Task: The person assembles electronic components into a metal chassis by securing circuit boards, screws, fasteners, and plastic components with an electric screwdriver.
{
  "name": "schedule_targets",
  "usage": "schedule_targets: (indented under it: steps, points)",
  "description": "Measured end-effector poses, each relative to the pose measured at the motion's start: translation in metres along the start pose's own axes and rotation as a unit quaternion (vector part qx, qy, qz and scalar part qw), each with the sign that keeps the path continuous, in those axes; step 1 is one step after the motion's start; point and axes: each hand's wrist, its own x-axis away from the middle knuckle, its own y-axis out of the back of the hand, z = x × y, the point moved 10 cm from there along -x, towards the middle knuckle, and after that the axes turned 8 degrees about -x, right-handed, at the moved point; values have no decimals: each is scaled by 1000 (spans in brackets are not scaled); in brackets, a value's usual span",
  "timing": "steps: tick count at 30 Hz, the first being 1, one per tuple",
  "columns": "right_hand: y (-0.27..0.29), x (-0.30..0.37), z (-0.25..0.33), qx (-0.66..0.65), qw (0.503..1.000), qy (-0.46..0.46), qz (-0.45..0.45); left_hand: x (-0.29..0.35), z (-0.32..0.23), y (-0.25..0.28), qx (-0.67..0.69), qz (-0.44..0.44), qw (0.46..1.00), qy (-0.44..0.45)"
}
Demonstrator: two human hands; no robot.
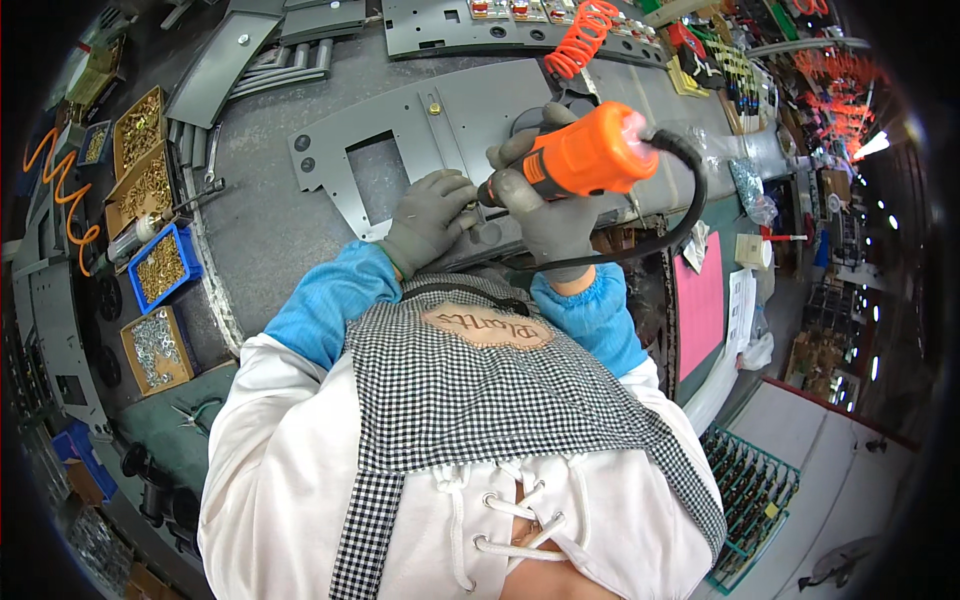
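Note:
My right hand (550, 215), in a grey glove, is wrapped round an orange electric screwdriver (590, 155). The driver lies nearly level, its dark nose pointing left toward my other hand. A black cable (685, 215) curves from its rear end. My left hand (430, 222), gloved as well, rests over the near edge of a grey metal panel (480, 105). Its fingers are pinched together right at the driver's nose, round a small piece too hidden to name. The panel has a square cutout, and a brass-coloured bolt (434, 108) stands on its far part.
To the left are cardboard boxes of brass-coloured fasteners (140, 190), a blue bin (160, 265) and a box of silver hardware (155, 348). Pliers (197, 414) lie nearby. Grey metal parts (225, 65) are stacked far left. A red coiled hose (583, 40) hangs beyond the driver. A pink sheet (698, 305) lies right.

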Motion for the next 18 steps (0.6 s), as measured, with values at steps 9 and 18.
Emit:
schedule_targets:
  steps: [9, 18]
  points:
    - [-15, 2, 16, 100, 992, 67, 21, -1, 5, -5, 5, -24, 1000, 18]
    - [-19, 3, 3, 146, 986, 44, 61, 3, 8, -4, 39, -43, 998, 18]
